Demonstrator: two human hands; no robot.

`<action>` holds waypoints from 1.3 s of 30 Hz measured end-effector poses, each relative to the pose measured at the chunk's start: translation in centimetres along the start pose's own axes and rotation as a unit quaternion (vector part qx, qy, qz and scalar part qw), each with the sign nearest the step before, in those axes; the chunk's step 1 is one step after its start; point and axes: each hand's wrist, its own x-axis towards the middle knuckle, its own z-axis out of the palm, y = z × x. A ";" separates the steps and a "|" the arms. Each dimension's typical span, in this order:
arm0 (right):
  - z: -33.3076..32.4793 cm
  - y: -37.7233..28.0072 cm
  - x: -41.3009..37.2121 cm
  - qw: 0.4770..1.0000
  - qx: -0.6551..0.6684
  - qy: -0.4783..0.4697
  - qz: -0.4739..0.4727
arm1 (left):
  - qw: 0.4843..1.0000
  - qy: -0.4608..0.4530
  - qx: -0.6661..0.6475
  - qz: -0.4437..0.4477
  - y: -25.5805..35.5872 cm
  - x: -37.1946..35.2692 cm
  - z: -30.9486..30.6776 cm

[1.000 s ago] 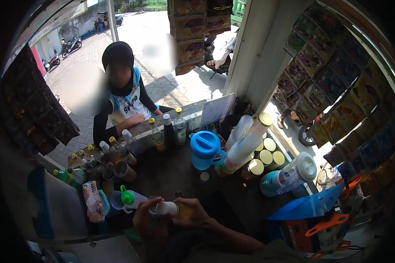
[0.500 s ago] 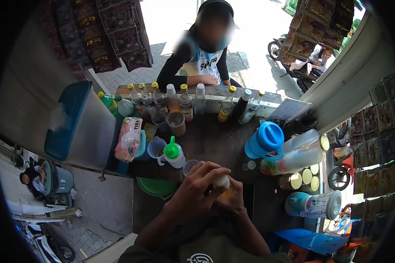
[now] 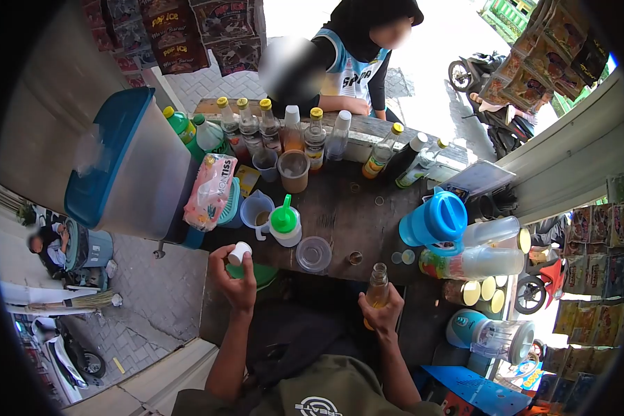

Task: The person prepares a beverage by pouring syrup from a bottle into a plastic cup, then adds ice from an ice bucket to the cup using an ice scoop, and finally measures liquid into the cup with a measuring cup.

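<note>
My left hand (image 3: 237,279) pinches a small white cap (image 3: 239,254) between thumb and fingers, just in front of the counter's near edge. In my right hand (image 3: 383,310) is a glass bottle (image 3: 378,286) with an uncovered neck and yellowish liquid low inside. A clear round plastic container (image 3: 313,254) stands on the dark counter (image 3: 333,220) between the hands and beyond them. Beside it is a white squeeze bottle with a green top (image 3: 284,222). Near the right hand, a small round item (image 3: 354,258) rests on the counter.
Bottles (image 3: 315,140) line the far ledge, where a person (image 3: 357,66) leans. Left are a measuring jug (image 3: 256,210), a tissue pack (image 3: 211,192) and a large blue-lidded container (image 3: 128,163). Right are a blue pitcher (image 3: 433,220), plastic cups (image 3: 489,263) and a blender (image 3: 492,338).
My hands have moved apart, left hand leftward with the white cap off the bottle, right hand keeping the bottle. The view has shifted, and the person opposite has turned their head.
</note>
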 end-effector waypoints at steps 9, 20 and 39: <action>2.0 4.1 -0.5 0.992 -0.109 -0.034 0.059 | 0.965 -0.161 0.197 -0.062 -14.8 -2.9 2.8; 1.7 3.6 -0.5 0.969 -0.188 -0.080 0.136 | 0.832 -0.434 0.087 -0.333 -6.9 -8.4 2.4; 1.6 3.9 0.6 0.935 -0.249 -0.160 0.193 | 0.583 -0.618 -0.331 -0.409 -3.3 -12.5 12.4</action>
